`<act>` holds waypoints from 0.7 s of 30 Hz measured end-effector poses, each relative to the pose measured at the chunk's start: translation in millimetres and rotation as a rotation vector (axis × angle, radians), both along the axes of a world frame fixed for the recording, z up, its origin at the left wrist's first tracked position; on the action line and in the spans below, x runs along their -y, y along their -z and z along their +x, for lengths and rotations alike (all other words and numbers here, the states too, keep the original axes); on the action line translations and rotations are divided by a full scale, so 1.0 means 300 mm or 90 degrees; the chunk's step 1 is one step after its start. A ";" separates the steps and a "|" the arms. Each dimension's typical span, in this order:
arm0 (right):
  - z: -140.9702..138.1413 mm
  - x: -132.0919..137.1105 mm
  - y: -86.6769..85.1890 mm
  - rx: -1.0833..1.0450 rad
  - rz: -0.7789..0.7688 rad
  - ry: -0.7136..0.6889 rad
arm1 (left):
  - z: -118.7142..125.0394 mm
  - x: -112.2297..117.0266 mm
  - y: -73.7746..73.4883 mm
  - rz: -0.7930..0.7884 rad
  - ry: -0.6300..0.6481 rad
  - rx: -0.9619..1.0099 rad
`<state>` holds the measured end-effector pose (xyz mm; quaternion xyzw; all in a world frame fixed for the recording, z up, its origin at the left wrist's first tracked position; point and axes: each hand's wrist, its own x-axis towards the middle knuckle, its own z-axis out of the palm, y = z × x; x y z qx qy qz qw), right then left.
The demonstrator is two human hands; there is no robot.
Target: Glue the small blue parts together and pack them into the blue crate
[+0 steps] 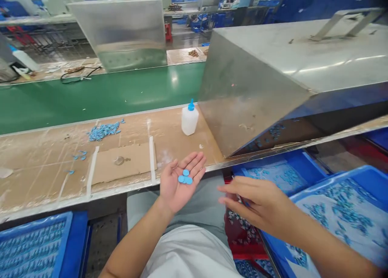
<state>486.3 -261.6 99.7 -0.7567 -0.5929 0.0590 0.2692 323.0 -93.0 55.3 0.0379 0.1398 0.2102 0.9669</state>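
My left hand (181,181) lies palm up over the front edge of the brown workbench (45,169), fingers spread, with several small blue discs (185,177) resting on the palm. My right hand (254,201) hovers to its right, back upward and slightly blurred, fingers drawn together and pointing left toward the palm; anything pinched in them is hidden. It sits above a blue tray (360,177) scattered with small blue parts.
A white squeeze bottle with a blue cap (189,118) stands on the bench beside a large steel hood (257,88). A heap of blue discs (103,131) lies at the back left. A green conveyor belt (91,96) runs behind. Another blue tray (33,245) sits low left.
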 end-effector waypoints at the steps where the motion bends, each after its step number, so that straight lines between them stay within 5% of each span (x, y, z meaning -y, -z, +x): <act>1: -0.064 -0.059 0.015 -0.034 0.005 -0.047 | -0.009 -0.005 -0.010 0.008 -0.004 0.005; 6: -0.286 -0.284 0.097 -0.153 0.055 -0.110 | -0.088 -0.036 -0.024 0.046 -0.066 -0.015; 12: -0.450 -0.407 0.149 -0.338 0.081 -0.141 | -0.239 -0.098 0.016 -0.014 -0.212 -0.106; 15: -0.513 -0.466 0.153 -0.452 0.036 -0.160 | -0.339 -0.137 0.060 -0.072 -0.269 -0.152; 21: -0.611 -0.601 0.147 -0.645 -0.129 -0.149 | -0.542 -0.193 0.133 0.000 -0.306 -0.175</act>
